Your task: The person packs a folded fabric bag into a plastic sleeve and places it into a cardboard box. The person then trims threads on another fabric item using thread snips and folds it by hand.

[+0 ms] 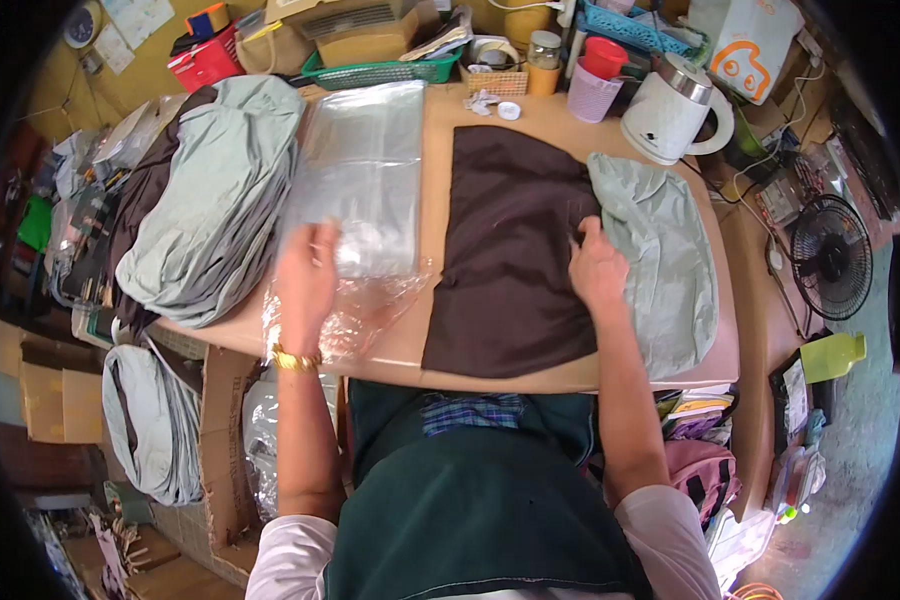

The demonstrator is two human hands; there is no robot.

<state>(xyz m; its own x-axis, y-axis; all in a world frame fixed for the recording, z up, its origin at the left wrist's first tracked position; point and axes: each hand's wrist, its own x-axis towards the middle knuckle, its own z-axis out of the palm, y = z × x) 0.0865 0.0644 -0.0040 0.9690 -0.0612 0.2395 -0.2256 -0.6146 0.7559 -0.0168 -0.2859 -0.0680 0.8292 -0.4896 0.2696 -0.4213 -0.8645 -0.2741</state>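
— Where's the dark cloth [515, 260]?
— Flat on the worktop [434, 225].
— Right hand [600, 265]?
— At the cloth's right edge, forearm slanting inward, fingers curled; whether the grip pinches anything, I can't tell.
— Left hand [310, 262]?
— Left of the cloth, over clear plastic [365, 170], fingers bent, blurred; grip unclear.
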